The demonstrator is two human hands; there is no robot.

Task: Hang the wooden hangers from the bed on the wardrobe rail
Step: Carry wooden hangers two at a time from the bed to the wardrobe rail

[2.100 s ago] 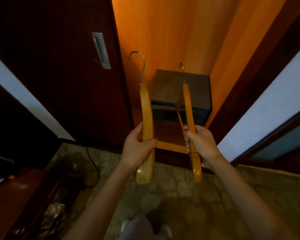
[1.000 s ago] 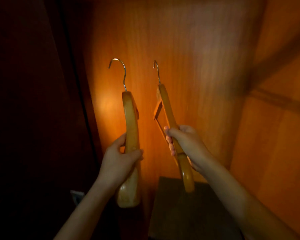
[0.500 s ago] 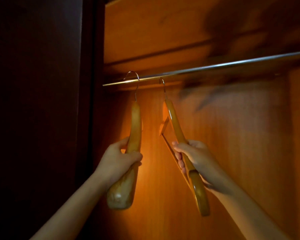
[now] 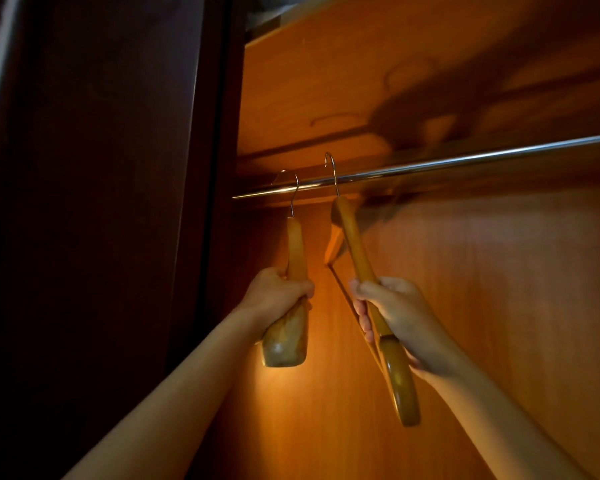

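wardrobe rail [image 4: 465, 160] open rightward, two hangers [image 4: 297, 247] near its left end

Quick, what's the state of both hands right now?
Left hand: grips the left hanger, hook at the rail.
Right hand: grips the right hanger, hook also at the rail.

Dim, warm orange light pools low on the back panel [image 4: 326, 393], brightest at centre. The door [image 4: 101, 237] at left is nearly black. The rail [image 4: 465, 161] glints; each hanger [image 4: 297, 251] throws a smeared shadow on the shelf [image 4: 326, 81] above. Edges bow and look soft.
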